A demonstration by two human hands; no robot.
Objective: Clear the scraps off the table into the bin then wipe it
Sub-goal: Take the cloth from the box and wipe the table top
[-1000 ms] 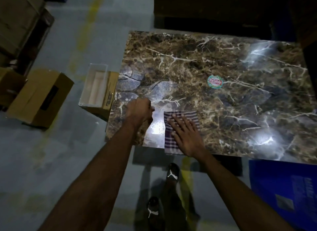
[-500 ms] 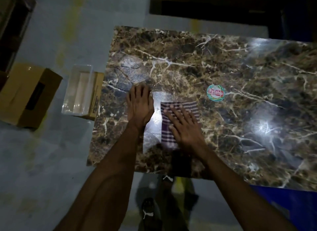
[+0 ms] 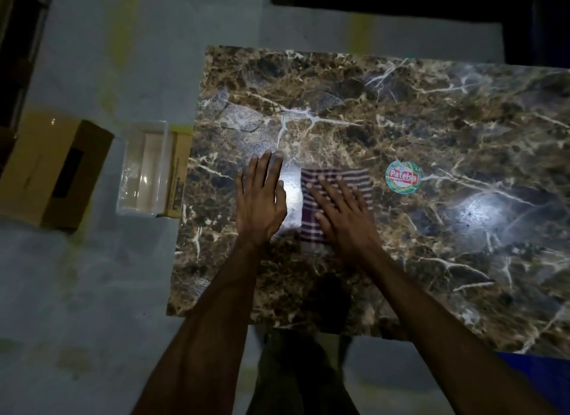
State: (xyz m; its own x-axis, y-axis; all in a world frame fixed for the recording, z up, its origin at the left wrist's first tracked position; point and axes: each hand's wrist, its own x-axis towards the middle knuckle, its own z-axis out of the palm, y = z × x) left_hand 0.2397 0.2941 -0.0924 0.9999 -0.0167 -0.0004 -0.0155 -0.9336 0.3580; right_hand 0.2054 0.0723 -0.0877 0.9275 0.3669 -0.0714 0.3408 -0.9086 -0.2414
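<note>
Right hand (image 3: 342, 217) flat, grip wide, pressed on purple-and-white checked folded cloth (image 3: 336, 198), left hand (image 3: 260, 204) flat at its 9 o'clock on brown marble-pattern table (image 3: 401, 106), grip wide, clear plastic bin (image 3: 143, 170) further at 9 o'clock.

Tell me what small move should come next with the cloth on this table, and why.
Probably slide the right hand, which lies flat on the checked cloth, across the marble table toward the round sticker. No scraps show on the top, so wiping seems to be what is left, and most of the surface lies that way. The left hand rests flat beside the cloth, steadying.
</note>
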